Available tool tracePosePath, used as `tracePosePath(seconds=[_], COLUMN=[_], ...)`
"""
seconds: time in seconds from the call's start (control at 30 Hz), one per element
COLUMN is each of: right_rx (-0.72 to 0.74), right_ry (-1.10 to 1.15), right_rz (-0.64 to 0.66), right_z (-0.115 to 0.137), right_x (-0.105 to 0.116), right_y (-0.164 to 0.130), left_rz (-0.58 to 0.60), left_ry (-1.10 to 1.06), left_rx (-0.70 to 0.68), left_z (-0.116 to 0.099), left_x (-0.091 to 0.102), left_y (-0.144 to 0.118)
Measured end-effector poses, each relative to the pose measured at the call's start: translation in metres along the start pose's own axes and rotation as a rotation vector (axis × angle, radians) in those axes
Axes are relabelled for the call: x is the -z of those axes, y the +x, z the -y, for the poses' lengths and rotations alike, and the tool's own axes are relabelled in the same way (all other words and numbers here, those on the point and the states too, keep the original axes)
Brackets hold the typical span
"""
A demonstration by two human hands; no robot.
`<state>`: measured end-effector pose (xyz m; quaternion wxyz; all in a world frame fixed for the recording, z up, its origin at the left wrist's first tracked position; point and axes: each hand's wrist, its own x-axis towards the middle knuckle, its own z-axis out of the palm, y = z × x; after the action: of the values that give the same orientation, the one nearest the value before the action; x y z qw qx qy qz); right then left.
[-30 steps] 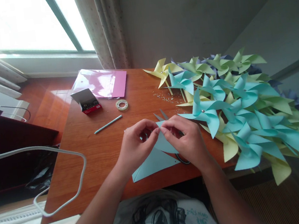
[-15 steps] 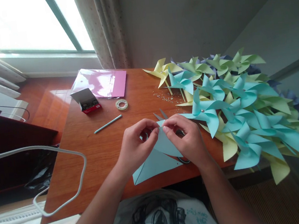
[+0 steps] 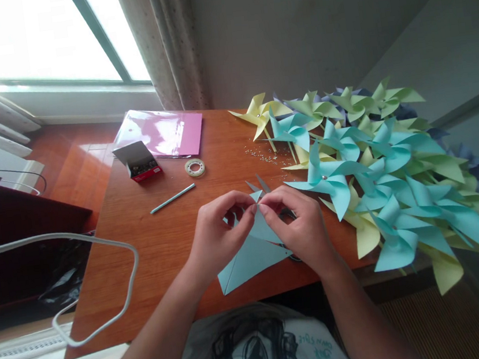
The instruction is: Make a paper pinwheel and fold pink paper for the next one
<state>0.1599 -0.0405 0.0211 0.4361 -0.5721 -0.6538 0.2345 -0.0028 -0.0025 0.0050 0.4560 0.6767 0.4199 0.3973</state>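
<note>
A light-blue sheet of paper (image 3: 250, 262), cut in from its corners, lies at the table's front edge under my hands. My left hand (image 3: 221, 228) is closed in a pinch on its upper part. Fingertip to fingertip with it, my right hand (image 3: 299, 221) pinches the same paper, and a pointed blue tip sticks up just beyond the fingers. Whether something small is also held between the fingertips is hidden. Scissors (image 3: 262, 182) lie behind my right hand, blades pointing away from me and handles mostly covered.
Many blue, yellow and green paper pinwheels (image 3: 331, 180) cover the table's right side. Tiny silvery bits (image 3: 265, 156) are scattered beside them. Further left are a paper stick (image 3: 172, 199), a tape roll (image 3: 195, 167), an open red box (image 3: 148, 172), purple sheets (image 3: 190, 136) and a white cable (image 3: 135, 274).
The blue paper has turned and shifted slightly; its lower left corner is further right. Its tip now shows beyond the fingertips. Both hands stay nearly in place.
</note>
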Motion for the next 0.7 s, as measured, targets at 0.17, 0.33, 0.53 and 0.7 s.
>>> tracePosePath(seconds=[0.17,0.33,0.53,0.7], right_rx=[0.113,0.110,-0.078,-0.106], right_ry=[-0.142,-0.088,0.085,0.116], right_rz=[-0.064,-0.091,-0.102,-0.096], right_z=[0.0031,0.0039,0.0025,0.0015], right_x=[-0.0067,-0.0102,-0.0070,-0.0065], right_y=[-0.0057,-0.0079,-0.0065,-0.0069], left_rz=[-0.066,-0.111,-0.032,-0.032], left_ry=[0.020,-0.046,-0.124,-0.110], left_rx=[-0.024,-0.012,0.047,0.039], left_z=[0.0010,0.0021,0.0021,0.0012], left_x=[-0.0007,-0.0010,0.0003,0.0008], left_y=[-0.0009,-0.0007,0.0005,0.0003])
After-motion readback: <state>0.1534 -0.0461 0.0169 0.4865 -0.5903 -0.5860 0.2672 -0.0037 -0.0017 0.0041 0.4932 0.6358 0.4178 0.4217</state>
